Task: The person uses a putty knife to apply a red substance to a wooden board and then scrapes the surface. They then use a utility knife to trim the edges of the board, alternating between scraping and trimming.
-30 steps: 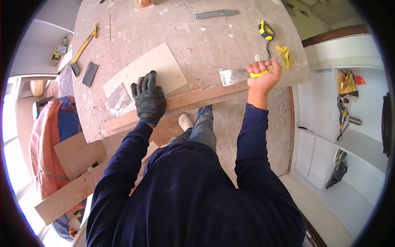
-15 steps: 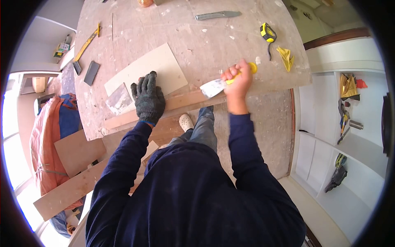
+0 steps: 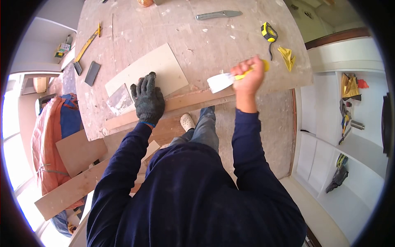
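My right hand [image 3: 249,79] is bare and wrapped round the yellow handle of a putty knife [image 3: 219,82]. The pale, stained blade points left, at the right part of a long wooden strip [image 3: 185,101] along the table's near edge. My left hand [image 3: 149,101], in a dark knitted glove, lies flat with fingers stretched out over the strip and a cream board [image 3: 164,61]. Left of the glove, a thin whitish-smeared plate [image 3: 120,99] overlaps the board's corner. What lies under my left palm is hidden.
On the worktable [image 3: 144,33] lie a grey utility knife [image 3: 219,15], a tape measure [image 3: 269,32], a crumpled gold wrapper [image 3: 286,59], a yellow-and-black tool [image 3: 87,47] and a dark block [image 3: 92,73]. White shelves [image 3: 362,136] stand right; loose planks [image 3: 70,193] lie lower left.
My right hand has moved right and slightly up the view with the putty knife, its blade sliding along the strip's line. My left hand stays in place.
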Motion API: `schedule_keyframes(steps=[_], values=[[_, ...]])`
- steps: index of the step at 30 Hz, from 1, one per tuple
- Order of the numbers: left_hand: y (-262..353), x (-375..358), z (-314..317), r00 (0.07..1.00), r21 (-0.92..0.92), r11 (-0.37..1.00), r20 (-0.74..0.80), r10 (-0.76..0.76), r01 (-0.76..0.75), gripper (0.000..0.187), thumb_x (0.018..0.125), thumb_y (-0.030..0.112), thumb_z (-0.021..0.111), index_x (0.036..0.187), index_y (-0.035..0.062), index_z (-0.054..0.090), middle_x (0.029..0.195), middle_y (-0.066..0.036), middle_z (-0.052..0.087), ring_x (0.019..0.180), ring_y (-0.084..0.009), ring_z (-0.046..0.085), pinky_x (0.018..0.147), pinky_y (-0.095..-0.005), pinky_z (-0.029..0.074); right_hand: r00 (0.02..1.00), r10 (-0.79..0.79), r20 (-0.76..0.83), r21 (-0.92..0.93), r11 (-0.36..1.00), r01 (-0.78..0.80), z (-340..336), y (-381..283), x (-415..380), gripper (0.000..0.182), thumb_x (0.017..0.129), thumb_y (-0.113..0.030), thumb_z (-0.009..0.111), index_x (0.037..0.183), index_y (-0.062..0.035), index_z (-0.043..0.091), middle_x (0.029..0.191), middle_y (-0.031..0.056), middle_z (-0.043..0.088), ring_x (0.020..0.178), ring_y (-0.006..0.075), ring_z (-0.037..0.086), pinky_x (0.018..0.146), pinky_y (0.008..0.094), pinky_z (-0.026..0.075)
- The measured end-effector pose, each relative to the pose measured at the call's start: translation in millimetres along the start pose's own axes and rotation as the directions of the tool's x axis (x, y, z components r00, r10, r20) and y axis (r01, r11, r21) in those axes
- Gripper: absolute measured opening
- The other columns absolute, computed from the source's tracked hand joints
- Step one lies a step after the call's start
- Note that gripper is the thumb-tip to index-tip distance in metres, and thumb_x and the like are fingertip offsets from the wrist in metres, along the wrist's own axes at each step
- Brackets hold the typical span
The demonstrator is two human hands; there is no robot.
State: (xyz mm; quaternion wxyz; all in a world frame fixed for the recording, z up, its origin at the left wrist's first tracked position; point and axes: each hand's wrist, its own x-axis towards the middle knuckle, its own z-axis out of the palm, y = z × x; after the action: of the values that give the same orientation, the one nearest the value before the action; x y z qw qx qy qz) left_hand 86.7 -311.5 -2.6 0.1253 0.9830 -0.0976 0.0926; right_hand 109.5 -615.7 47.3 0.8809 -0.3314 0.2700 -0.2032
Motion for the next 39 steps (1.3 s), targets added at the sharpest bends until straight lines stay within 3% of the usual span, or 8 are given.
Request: schedule_keyframes(steps=[3,11,16,21,26,27,37,39], values=[[0,0,0,0.999,-0.018,1.000,-0.026,0.021,-0.021,0.053,0.090,0.016,0.055,0.142,0.0104,0.047,0.140,-0.014,0.053,0.137,-0.0373,0.042,0.115,-0.0611,0.023,0.991,-0.134,-0.014,0.064,0.989,0.135,-4,-30,9,0.033,0.092,-0.037,0.058,0.072,-0.0156,0.042,0.057,-0.0024,0.039,0.045,0.0139,0.036,0.046,0.0336,0.036],[-4,-1,3,1.000,-0.006,1.000,-0.012,0.018,-0.018,0.053,0.090,0.016,0.055,0.142,0.0104,0.047,0.140,-0.015,0.053,0.137,-0.0378,0.042,0.115,-0.0616,0.023,0.991,0.135,0.008,0.053,0.989,-0.135,-21,34,-4,0.030,0.093,-0.035,0.054,0.074,-0.0155,0.043,0.057,-0.0007,0.039,0.047,0.0144,0.038,0.048,0.0346,0.037],[-2,-2,-2,1.000,-0.012,1.000,0.004,0.011,-0.011,0.053,0.091,0.017,0.054,0.142,0.0104,0.047,0.141,-0.015,0.052,0.138,-0.0378,0.041,0.116,-0.0614,0.022,0.909,0.023,0.417,0.053,0.997,-0.050,-17,24,-18,0.030,0.094,-0.035,0.054,0.074,-0.0151,0.044,0.058,-0.0007,0.041,0.047,0.0147,0.038,0.048,0.0349,0.037],[-2,-1,0,1.000,-0.003,1.000,-0.001,0.014,-0.014,0.053,0.092,0.018,0.054,0.143,0.0105,0.046,0.141,-0.014,0.053,0.138,-0.0374,0.041,0.115,-0.0613,0.023,0.983,-0.127,0.131,0.072,0.990,0.119,-6,-37,-3,0.032,0.094,-0.038,0.055,0.072,-0.0163,0.044,0.058,-0.0015,0.040,0.047,0.0141,0.037,0.050,0.0342,0.037],[-2,0,0,1.000,-0.007,1.000,0.005,0.006,-0.006,0.053,0.092,0.018,0.054,0.143,0.0106,0.047,0.142,-0.014,0.053,0.138,-0.0373,0.041,0.116,-0.0606,0.023,0.986,-0.134,0.094,0.015,0.991,0.133,-14,7,-7,0.030,0.093,-0.034,0.056,0.072,-0.0160,0.044,0.057,-0.0011,0.038,0.047,0.0144,0.037,0.048,0.0338,0.037],[-2,-1,0,1.000,-0.014,1.000,-0.001,0.010,-0.010,0.053,0.091,0.018,0.054,0.143,0.0106,0.047,0.141,-0.014,0.053,0.138,-0.0374,0.042,0.116,-0.0604,0.023,0.991,0.129,0.035,0.059,0.990,-0.131,-9,39,-18,0.029,0.092,-0.032,0.057,0.072,-0.0153,0.044,0.056,-0.0011,0.038,0.046,0.0145,0.037,0.047,0.0342,0.037],[-6,-2,-3,1.000,0.007,1.000,0.014,0.002,-0.002,0.053,0.091,0.018,0.054,0.143,0.0102,0.047,0.142,-0.014,0.052,0.137,-0.0374,0.042,0.116,-0.0600,0.022,0.989,-0.135,0.057,0.121,0.984,0.127,-15,-12,-1,0.029,0.091,-0.033,0.058,0.072,-0.0159,0.044,0.056,-0.0016,0.039,0.045,0.0144,0.036,0.048,0.0332,0.036],[-6,0,-1,1.000,-0.044,0.999,-0.007,-0.006,0.005,0.052,0.091,0.017,0.054,0.142,0.0103,0.047,0.141,-0.014,0.053,0.137,-0.0371,0.043,0.116,-0.0602,0.023,0.989,0.127,0.079,0.037,0.991,-0.130,-2,31,-20,0.029,0.091,-0.032,0.058,0.072,-0.0163,0.043,0.056,-0.0020,0.039,0.046,0.0142,0.036,0.047,0.0330,0.036]])
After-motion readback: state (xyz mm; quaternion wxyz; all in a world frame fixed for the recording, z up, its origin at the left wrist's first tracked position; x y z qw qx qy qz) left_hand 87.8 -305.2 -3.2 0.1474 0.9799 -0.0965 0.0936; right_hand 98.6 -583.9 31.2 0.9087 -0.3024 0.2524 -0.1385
